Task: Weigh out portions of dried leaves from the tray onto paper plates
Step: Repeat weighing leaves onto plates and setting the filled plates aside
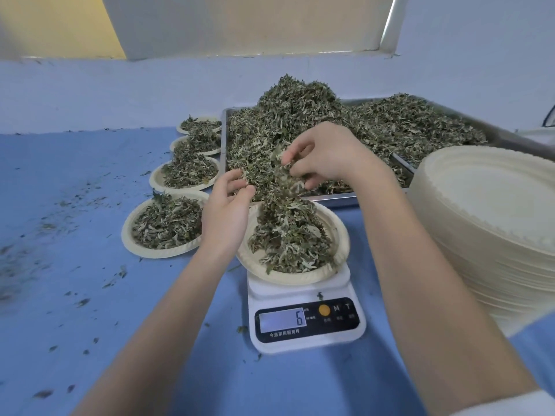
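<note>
A paper plate (341,250) heaped with dried leaves (288,235) sits on a white kitchen scale (306,322) whose display reads 6. Behind it a metal tray (336,199) holds a big pile of dried leaves (300,115). Above the plate's far edge, my left hand (226,211) and my right hand (324,154) hold a clump of leaves (276,178) between them, fingers curled into it. Loose leaves trail from the clump down onto the plate.
Several filled paper plates (129,238) stand in a row to the left of the tray. A tall stack of empty paper plates (492,205) stands at the right. Leaf crumbs (81,301) lie scattered on the blue table. A white wall runs behind.
</note>
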`<state>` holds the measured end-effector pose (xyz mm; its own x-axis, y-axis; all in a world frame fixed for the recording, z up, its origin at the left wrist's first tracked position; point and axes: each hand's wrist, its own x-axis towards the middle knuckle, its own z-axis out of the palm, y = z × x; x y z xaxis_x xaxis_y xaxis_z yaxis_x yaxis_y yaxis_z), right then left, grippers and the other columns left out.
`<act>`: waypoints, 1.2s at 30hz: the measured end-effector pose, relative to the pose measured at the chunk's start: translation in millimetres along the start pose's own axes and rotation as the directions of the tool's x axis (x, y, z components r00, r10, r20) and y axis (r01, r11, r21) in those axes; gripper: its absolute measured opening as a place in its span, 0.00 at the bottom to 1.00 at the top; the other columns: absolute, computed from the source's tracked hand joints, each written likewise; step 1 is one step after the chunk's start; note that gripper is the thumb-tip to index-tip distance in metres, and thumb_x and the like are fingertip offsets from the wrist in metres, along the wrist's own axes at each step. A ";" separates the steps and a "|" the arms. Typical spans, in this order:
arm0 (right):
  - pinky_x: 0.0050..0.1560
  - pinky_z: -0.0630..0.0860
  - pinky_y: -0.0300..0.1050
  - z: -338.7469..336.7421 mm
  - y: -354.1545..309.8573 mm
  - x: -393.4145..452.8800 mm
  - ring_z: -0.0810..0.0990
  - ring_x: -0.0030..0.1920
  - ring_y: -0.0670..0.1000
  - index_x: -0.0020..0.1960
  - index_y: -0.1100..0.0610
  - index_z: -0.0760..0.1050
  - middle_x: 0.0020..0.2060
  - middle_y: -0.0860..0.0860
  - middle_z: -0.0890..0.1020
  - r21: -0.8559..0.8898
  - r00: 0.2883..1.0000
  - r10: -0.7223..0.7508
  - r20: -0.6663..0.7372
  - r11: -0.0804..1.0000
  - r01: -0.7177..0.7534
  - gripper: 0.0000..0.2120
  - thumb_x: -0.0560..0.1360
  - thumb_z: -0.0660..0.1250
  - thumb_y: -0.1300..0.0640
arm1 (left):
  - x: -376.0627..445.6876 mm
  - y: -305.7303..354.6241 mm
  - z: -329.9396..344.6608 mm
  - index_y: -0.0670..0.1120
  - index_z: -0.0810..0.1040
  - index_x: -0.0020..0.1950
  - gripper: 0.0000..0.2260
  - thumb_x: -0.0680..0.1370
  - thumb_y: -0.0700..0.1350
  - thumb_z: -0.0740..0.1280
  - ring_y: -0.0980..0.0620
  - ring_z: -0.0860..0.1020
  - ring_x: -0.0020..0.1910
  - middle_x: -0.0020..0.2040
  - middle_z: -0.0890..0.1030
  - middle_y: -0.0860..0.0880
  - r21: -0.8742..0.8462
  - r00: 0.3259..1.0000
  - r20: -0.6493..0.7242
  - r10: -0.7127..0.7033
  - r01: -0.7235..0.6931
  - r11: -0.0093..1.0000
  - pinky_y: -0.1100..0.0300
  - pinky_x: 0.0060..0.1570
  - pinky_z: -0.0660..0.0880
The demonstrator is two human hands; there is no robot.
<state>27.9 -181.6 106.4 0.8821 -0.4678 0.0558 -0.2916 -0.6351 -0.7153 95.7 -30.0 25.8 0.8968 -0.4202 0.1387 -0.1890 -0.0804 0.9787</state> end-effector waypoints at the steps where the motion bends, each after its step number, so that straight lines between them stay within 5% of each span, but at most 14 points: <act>1: 0.32 0.81 0.38 -2.2 -2.1 -8.4 0.81 0.27 0.46 0.41 0.48 0.81 0.40 0.47 0.79 -0.074 0.999 0.000 0.054 0.997 0.004 0.10 0.72 0.71 0.64 | -1.6 0.5 -0.1 0.56 0.70 0.59 0.11 0.79 0.45 0.63 0.56 0.76 0.55 0.52 0.76 0.60 -0.001 1.000 -0.004 0.001 -0.001 1.000 0.47 0.63 0.71; 4: 0.34 0.81 0.38 -7.7 -7.1 -30.4 0.80 0.26 0.44 0.47 0.44 0.81 0.45 0.45 0.81 -0.284 0.972 0.048 0.229 0.959 0.019 0.04 0.75 0.69 0.51 | -7.2 1.4 -0.8 0.56 0.70 0.59 0.11 0.78 0.45 0.63 0.58 0.75 0.53 0.51 0.76 0.60 0.003 1.000 -0.016 0.016 -0.016 1.000 0.48 0.63 0.71; 7: 0.46 0.82 0.46 -10.1 -6.5 -40.5 0.84 0.35 0.49 0.61 0.45 0.77 0.64 0.48 0.75 -0.391 0.955 0.160 0.250 0.919 -0.052 0.17 0.79 0.58 0.41 | -12.9 1.8 -1.6 0.55 0.71 0.61 0.12 0.78 0.45 0.63 0.61 0.74 0.52 0.52 0.76 0.60 -0.002 0.999 -0.031 0.027 -0.027 1.000 0.51 0.62 0.71; 13: 0.50 0.81 0.48 2.2 3.2 -51.0 0.84 0.40 0.51 0.69 0.46 0.70 0.73 0.53 0.64 -0.432 0.940 0.206 0.271 0.899 -0.073 0.26 0.80 0.44 0.37 | -20.1 3.8 -2.3 0.53 0.72 0.64 0.14 0.78 0.44 0.63 0.61 0.74 0.52 0.55 0.76 0.56 -0.008 0.998 -0.051 0.033 -0.034 0.999 0.54 0.61 0.71; 15: 0.50 0.81 0.48 3.6 7.5 -53.0 0.84 0.39 0.50 0.69 0.45 0.69 0.71 0.52 0.68 -0.432 0.952 0.185 0.245 0.900 -0.063 0.28 0.79 0.42 0.36 | -21.7 4.1 -1.9 0.52 0.71 0.65 0.15 0.78 0.44 0.63 0.63 0.74 0.51 0.57 0.76 0.55 -0.001 0.998 -0.053 0.038 -0.038 0.999 0.56 0.59 0.70; 18: 0.49 0.81 0.49 -1.9 11.0 -53.5 0.84 0.38 0.50 0.68 0.45 0.71 0.53 0.51 0.79 -0.446 0.982 0.128 0.137 0.893 -0.054 0.31 0.78 0.41 0.34 | -22.9 5.0 -1.8 0.52 0.71 0.65 0.15 0.78 0.44 0.63 0.60 0.74 0.52 0.57 0.76 0.55 0.003 0.998 -0.051 0.044 -0.044 0.999 0.58 0.56 0.69; 23: 0.41 0.78 0.44 -8.0 12.4 -52.4 0.81 0.33 0.47 0.61 0.48 0.76 0.46 0.52 0.82 -0.414 0.999 0.038 -0.025 0.909 -0.045 0.31 0.77 0.41 0.33 | -22.5 4.2 -0.3 0.51 0.71 0.66 0.16 0.79 0.44 0.63 0.64 0.73 0.50 0.57 0.75 0.55 0.023 0.997 -0.054 0.054 -0.053 0.998 0.62 0.53 0.65; 27: 0.47 0.67 0.45 -0.9 16.3 -53.2 0.79 0.51 0.55 0.61 0.57 0.76 0.54 0.57 0.81 -0.412 0.996 -0.040 -0.085 0.911 0.002 0.35 0.79 0.40 0.36 | -23.1 1.7 1.4 0.51 0.70 0.67 0.16 0.79 0.45 0.63 0.62 0.73 0.51 0.58 0.75 0.55 0.038 0.997 -0.053 0.058 -0.056 0.998 0.62 0.53 0.66; 33: 0.46 0.62 0.39 25.7 34.6 -64.7 0.72 0.56 0.48 0.66 0.56 0.71 0.63 0.53 0.76 -0.016 0.979 0.001 -0.205 1.000 -0.004 0.29 0.81 0.43 0.39 | -26.8 -11.1 0.9 0.51 0.71 0.67 0.15 0.80 0.46 0.62 0.68 0.71 0.48 0.57 0.75 0.56 0.028 0.996 -0.068 0.054 -0.052 0.998 0.70 0.46 0.64; 36: 0.55 0.58 0.40 40.8 46.8 -71.7 0.64 0.55 0.40 0.71 0.52 0.67 0.68 0.48 0.71 0.203 0.980 0.093 -0.178 0.978 -0.056 0.28 0.80 0.45 0.37 | -32.2 -19.2 2.2 0.51 0.70 0.67 0.15 0.80 0.46 0.61 0.69 0.71 0.48 0.56 0.75 0.56 0.008 0.997 -0.069 0.027 -0.026 1.000 0.73 0.44 0.63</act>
<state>-34.0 -152.7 40.5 0.7714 -0.6265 0.1119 -0.2594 -0.4701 -0.8436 69.6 -16.9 2.3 0.9171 -0.3584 0.1748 -0.2156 -0.0770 0.9734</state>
